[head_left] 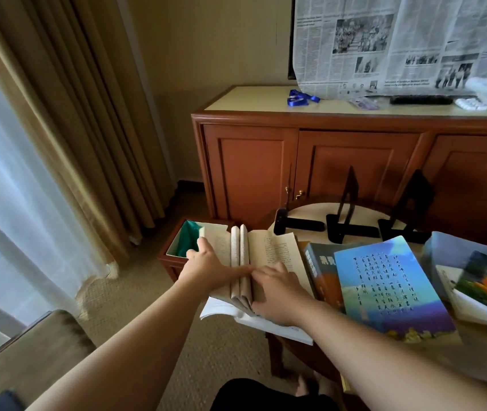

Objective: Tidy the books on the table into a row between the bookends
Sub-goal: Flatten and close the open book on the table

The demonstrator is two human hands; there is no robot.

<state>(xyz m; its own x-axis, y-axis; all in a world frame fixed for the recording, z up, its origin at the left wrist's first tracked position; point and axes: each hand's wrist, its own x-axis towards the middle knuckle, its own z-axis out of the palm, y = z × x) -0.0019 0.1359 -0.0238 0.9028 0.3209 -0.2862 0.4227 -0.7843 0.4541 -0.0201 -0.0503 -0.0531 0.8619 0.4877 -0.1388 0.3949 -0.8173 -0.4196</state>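
An open book (274, 250) lies at the table's left edge, hanging partly over it, with some middle pages standing up. My left hand (209, 266) lies flat on its left page, thumb toward the standing pages. My right hand (277, 292) presses on the right page near the spine. To the right lie a dark thick book (320, 271), a blue book with calligraphy (384, 286) on top of it, and a book with an orange seated figure (485, 286). Two upright black bookends (346, 209) (414, 203) and a flat one (295, 223) stand at the table's far side.
A round wooden table (319, 209) holds everything. A wooden bin with a green liner (188, 241) sits on the floor left of the table. A wooden cabinet (355, 155) stands behind, with a newspaper (399, 40) above it. Curtains hang at left.
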